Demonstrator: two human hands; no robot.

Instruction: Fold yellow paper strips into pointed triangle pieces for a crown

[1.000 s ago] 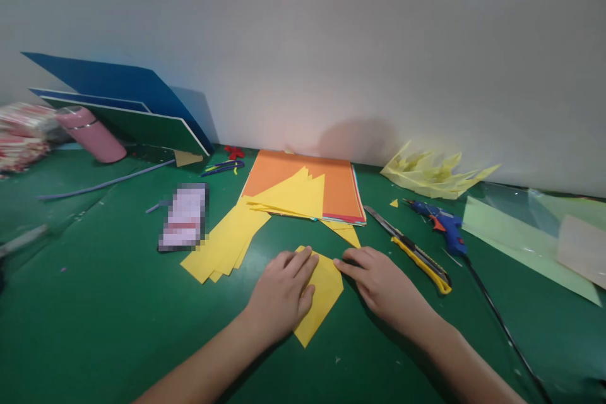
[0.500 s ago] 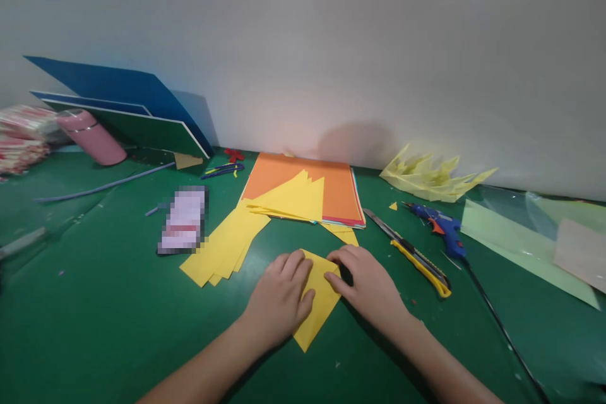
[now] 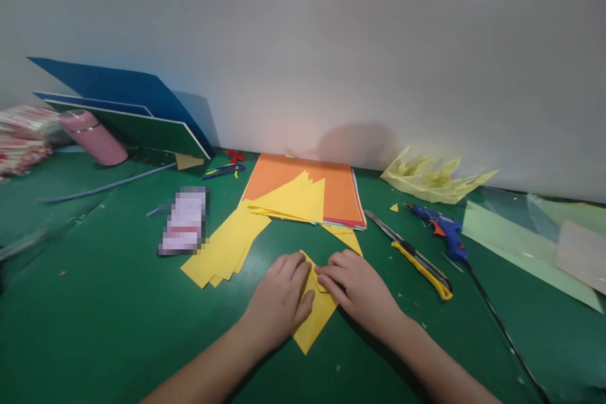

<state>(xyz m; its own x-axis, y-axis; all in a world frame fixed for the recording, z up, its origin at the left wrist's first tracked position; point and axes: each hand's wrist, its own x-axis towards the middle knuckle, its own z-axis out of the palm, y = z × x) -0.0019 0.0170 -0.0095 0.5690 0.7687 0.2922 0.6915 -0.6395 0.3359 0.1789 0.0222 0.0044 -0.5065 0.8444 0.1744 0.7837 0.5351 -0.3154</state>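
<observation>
A sheet of yellow paper (image 3: 316,319) lies at an angle on the green table in front of me. My left hand (image 3: 278,293) rests on its left side, fingers laid over the paper and thumb apart, pressing it down. My right hand (image 3: 357,284) has its fingers and thumb at the paper's upper right corner, which is folded inward towards the middle. Part of the fold is hidden under the right fingertips. Just beyond the hands, yellow paper triangles (image 3: 303,199) lie on orange sheets (image 3: 277,170), with yellow strips (image 3: 227,246) fanned out to the left.
To the right lie a yellow utility knife (image 3: 421,265), its blade extended, and a blue glue gun (image 3: 445,230) with a black cord. A pale yellow spiky paper piece (image 3: 435,180) stands near the wall. On the left are a phone (image 3: 184,221), a pink bottle (image 3: 95,139) and leaning boards (image 3: 137,129).
My right hand has moved left, bringing the yellow paper's right corner over into a fold. My left hand has stayed in place on the sheet.
</observation>
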